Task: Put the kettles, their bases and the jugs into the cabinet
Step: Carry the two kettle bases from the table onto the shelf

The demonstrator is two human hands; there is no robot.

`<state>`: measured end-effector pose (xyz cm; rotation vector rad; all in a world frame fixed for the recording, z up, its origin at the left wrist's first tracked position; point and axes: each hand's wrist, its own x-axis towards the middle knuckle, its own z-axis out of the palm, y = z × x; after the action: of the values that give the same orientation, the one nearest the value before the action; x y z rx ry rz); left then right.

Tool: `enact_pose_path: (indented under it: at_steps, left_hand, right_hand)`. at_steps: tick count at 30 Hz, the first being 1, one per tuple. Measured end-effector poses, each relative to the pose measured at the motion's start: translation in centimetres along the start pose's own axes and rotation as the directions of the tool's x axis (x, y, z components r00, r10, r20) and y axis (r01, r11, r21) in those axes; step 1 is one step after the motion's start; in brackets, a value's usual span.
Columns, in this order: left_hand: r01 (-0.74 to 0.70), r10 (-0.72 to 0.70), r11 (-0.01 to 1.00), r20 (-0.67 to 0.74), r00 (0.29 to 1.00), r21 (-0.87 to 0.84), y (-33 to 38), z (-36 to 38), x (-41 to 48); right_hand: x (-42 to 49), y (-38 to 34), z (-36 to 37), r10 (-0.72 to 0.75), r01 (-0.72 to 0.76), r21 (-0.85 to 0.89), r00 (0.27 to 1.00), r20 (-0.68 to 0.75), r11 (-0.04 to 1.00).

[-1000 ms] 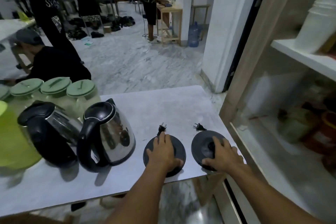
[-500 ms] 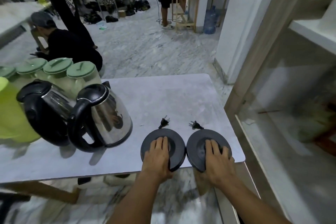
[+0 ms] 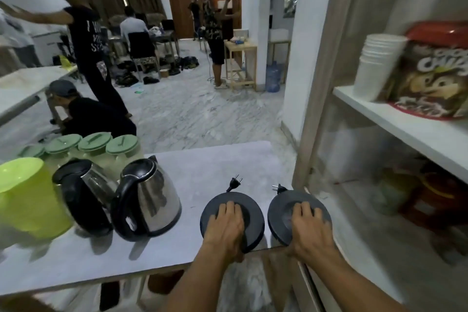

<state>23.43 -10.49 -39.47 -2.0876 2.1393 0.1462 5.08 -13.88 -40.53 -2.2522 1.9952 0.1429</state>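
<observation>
Two round black kettle bases lie at the table's near right corner, each with a short plug behind it. My left hand (image 3: 224,229) grips the left base (image 3: 250,205), which overhangs the table's front edge. My right hand (image 3: 310,229) grips the right base (image 3: 281,213), which tilts up at the corner. Two steel kettles with black handles stand to the left, the nearer kettle (image 3: 149,197) beside the farther kettle (image 3: 83,195). A lime-green jug (image 3: 27,197) sits at far left. Several clear jugs with green lids (image 3: 121,146) line the back.
The grey table (image 3: 215,162) ends just right of the bases. The open cabinet (image 3: 395,119) stands at the right; its upper shelf carries stacked white cups (image 3: 374,66) and a cereal bag (image 3: 430,76). Blurred items sit on its lower shelf. Several people occupy the room behind.
Both hands have drawn the bases toward the table's front edge and closed on them; the right base now tilts up. The camera has tipped upward.
</observation>
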Motion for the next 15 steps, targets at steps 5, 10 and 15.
enact_pose_path:
  at_steps: [5, 10, 15]
  left_hand:
    - [-0.127, 0.132, 0.991, -0.131, 0.983, 0.042, 0.2, -8.0, -0.1]
    - [-0.318, 0.335, 0.942, -0.273, 0.902, 0.104, -0.5, -14.4, -2.4]
    - [-0.542, 0.577, 0.815, -0.362, 0.732, 0.203, -0.4, -18.7, -7.3]
  right_hand:
    - [-2.7, 0.1, -8.4, 0.128, -0.13, -0.008, 0.981, -0.145, 0.991]
    - [-9.3, -1.7, -14.4, 0.316, -0.317, 0.042, 0.905, -0.287, 0.947]
    - [-19.7, -4.7, -17.9, 0.569, -0.566, 0.127, 0.735, -0.37, 0.814]
